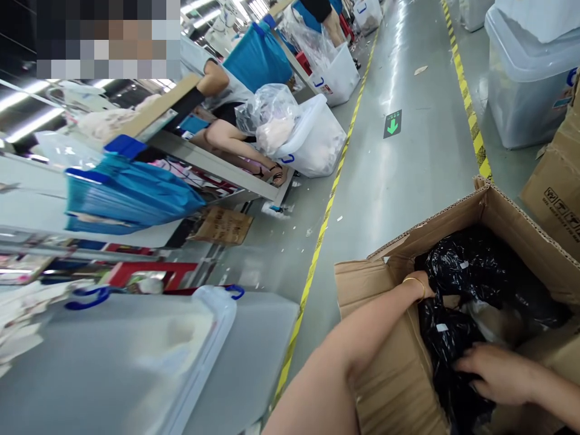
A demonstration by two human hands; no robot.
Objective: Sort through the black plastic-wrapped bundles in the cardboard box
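Observation:
An open cardboard box (457, 223) stands on the floor at the lower right, filled with black plastic bags (480, 266). My left arm reaches into it from the left, a gold bangle (414, 283) on the wrist. My left hand (426, 287) goes under a black bag and its fingers are hidden. My right hand (493, 371) comes in from the bottom right, its fingers curled onto a black plastic bag (446, 344) low in the box.
A white lidded bin (136, 356) sits at the lower left. A yellow striped line (324, 223) and a green arrow (392, 124) mark the grey floor. A person (226, 130) sits at a work table with blue bags (131, 193). Another cardboard box (557, 181) and more bins (525, 78) stand at right.

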